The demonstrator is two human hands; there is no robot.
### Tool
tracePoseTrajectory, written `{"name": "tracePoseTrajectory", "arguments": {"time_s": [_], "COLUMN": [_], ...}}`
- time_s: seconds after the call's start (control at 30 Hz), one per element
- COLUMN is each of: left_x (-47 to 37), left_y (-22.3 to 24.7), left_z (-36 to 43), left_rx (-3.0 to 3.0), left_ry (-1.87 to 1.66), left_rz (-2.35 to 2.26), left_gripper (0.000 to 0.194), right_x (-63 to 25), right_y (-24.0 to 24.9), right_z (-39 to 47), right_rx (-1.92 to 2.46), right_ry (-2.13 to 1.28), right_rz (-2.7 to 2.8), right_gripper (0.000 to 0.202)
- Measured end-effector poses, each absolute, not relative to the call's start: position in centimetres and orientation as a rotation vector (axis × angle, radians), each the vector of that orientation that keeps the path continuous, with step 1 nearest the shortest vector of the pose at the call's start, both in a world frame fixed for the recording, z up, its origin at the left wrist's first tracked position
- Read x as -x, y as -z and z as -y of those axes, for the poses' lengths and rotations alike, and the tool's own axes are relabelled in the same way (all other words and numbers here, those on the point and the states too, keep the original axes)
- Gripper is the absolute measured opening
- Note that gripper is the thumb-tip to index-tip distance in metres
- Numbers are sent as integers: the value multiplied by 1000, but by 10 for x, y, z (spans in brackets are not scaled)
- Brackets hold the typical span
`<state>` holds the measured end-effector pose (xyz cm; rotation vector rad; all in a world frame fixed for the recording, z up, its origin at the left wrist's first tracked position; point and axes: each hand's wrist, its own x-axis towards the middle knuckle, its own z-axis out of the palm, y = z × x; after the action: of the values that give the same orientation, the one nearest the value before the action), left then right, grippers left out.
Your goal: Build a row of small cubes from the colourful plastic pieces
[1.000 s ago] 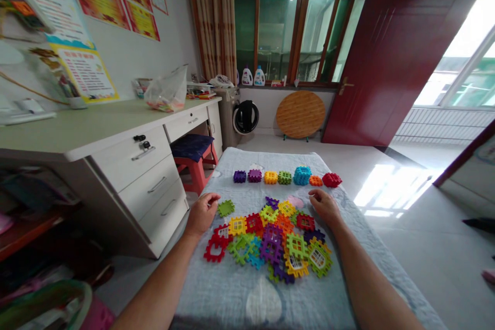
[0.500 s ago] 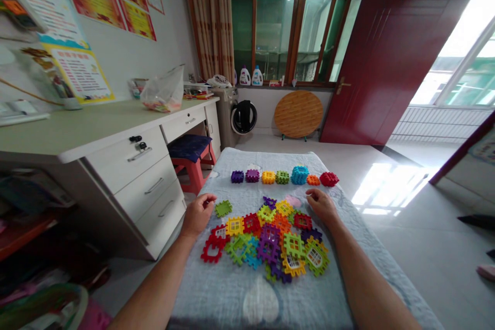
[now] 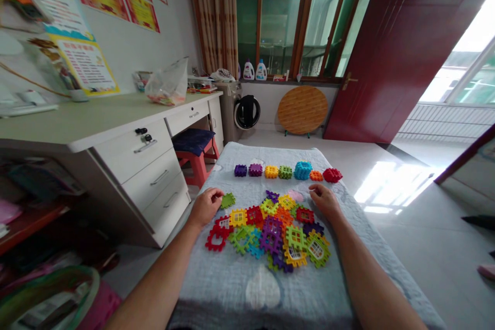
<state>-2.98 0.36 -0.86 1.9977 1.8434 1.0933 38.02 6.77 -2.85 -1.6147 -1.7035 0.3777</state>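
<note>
Head view: pile of toothed pieces (image 3: 271, 233) on cloth (image 3: 224, 299), row of coloured stacks (image 3: 285, 172) beyond it. Green piece (image 3: 228, 200) lies left of pile's far part, just apart. Left hand (image 3: 208, 205) beside green piece, fingers curled narrow; whether gripping, cannot tell. Right hand (image 3: 327, 201) right of pile, fingers loosely parted, nothing seen in it. Flat piece probably best pinched by opposite edges, lifted level.

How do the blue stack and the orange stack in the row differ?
The blue stack is taller than the orange stack. The blue stack also looks wider than the orange stack. Both have toothed edges and sit on the cloth.
</note>
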Motion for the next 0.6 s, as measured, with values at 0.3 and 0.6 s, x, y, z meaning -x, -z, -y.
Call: {"name": "tracePoseTrajectory", "arguments": {"time_s": [0.3, 0.6], "left_x": [17, -6], "left_y": [-16, -40], "left_z": [7, 25], "left_rx": [-2129, -2253], "left_ry": [-1056, -467], "left_rz": [-1734, -1384], "left_gripper": [16, 47], "right_x": [-382, -381], "right_y": [27, 29], "right_z": [-68, -71], "right_rx": [1612, 1614], "right_ry": [-430, -417], "right_rz": [1610, 1686], "right_gripper": [34, 31]}}
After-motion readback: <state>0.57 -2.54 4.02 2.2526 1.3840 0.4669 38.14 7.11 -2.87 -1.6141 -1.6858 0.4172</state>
